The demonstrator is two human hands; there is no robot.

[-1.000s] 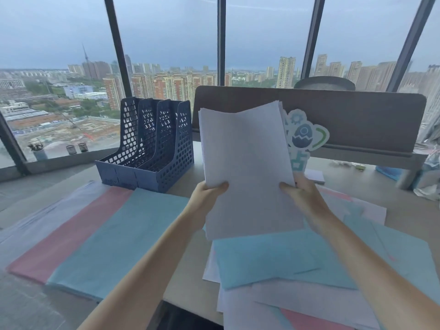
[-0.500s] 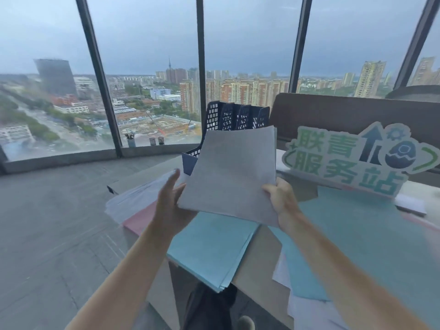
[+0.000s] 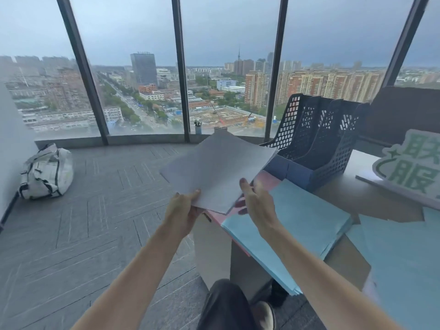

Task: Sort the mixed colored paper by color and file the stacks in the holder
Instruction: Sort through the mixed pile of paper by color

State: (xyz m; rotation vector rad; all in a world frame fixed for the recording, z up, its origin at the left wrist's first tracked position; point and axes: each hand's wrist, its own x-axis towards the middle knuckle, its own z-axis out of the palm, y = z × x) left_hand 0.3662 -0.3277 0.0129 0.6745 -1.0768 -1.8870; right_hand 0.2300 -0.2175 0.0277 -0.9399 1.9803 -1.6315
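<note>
I hold a stack of white paper low over the left end of the desk. My left hand grips its near corner, thumb on top. My right hand pinches its right edge, thumb above and fingers below. Under the white sheets lies a pink stack, mostly covered. A light blue stack lies to its right, overhanging the desk's front edge. The dark blue mesh file holder stands behind these stacks with nothing visible in its slots.
A mixed pile with a blue sheet on top lies at the right. A green-and-white sign stands behind it. A white bag sits on the floor at left, near the windows. My leg and shoe are below the desk.
My head has turned left, so the desk slid to the right of view. The white stack has gone from upright to low and nearly flat over the desk's left end.
</note>
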